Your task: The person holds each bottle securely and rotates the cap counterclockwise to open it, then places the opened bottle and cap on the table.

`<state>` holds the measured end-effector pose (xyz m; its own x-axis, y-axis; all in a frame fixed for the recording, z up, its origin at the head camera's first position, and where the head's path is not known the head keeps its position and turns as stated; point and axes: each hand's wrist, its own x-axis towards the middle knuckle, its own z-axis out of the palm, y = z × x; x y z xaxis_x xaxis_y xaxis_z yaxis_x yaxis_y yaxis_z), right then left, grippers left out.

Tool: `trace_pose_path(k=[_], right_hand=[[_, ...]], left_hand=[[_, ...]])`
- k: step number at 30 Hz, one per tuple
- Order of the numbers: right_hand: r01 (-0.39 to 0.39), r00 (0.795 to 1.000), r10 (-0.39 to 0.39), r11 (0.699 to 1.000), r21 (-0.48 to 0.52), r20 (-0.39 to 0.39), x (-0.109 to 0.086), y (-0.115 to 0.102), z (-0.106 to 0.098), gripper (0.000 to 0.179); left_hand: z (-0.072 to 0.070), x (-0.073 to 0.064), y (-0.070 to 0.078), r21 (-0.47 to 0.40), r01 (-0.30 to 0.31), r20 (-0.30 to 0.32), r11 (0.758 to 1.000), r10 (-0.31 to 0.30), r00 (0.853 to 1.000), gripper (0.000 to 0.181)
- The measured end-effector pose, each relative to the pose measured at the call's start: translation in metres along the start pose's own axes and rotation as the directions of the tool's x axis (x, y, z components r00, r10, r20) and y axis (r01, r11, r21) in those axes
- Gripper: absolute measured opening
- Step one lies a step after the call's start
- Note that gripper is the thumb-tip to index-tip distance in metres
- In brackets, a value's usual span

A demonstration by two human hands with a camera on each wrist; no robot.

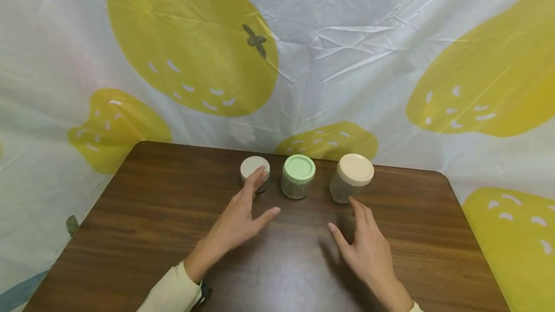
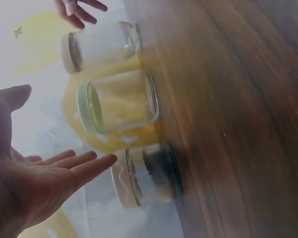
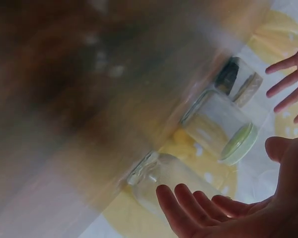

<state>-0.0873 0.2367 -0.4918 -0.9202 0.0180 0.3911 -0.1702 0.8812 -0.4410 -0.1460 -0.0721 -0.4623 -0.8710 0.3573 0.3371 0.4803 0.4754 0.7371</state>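
Observation:
Three glass jars with lids stand in a row at the table's far side. My left hand reaches over the small white-lidded jar, fingers extended and thumb spread; its fingertips overlap the lid in the head view. Dark contents show through that jar's glass in the left wrist view. The green-lidded jar is in the middle, its glass see-through. On the right is the taller cream-lidded jar. Just in front of it, my right hand has its fingers loosely extended, thumb apart, holding nothing.
The jars stand on a dark brown wooden table with rounded far corners. Right behind it hangs a white cloth printed with large yellow fruits.

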Motion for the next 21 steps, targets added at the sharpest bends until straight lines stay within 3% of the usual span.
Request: trace_pose_path(k=[10,21], right_hand=[[-0.03,0.998,0.029,0.999,0.014,0.062,0.01,-0.007,0.007,0.077],[-0.031,0.997,0.028,0.999,0.04,0.076,0.023,-0.021,0.017,0.077]], left_hand=[[0.02,0.012,0.0,-0.179,0.062,0.034,0.982,-0.057,0.998,0.105],[0.039,0.02,-0.006,-0.151,0.168,0.083,0.974,-0.157,0.984,0.109]])
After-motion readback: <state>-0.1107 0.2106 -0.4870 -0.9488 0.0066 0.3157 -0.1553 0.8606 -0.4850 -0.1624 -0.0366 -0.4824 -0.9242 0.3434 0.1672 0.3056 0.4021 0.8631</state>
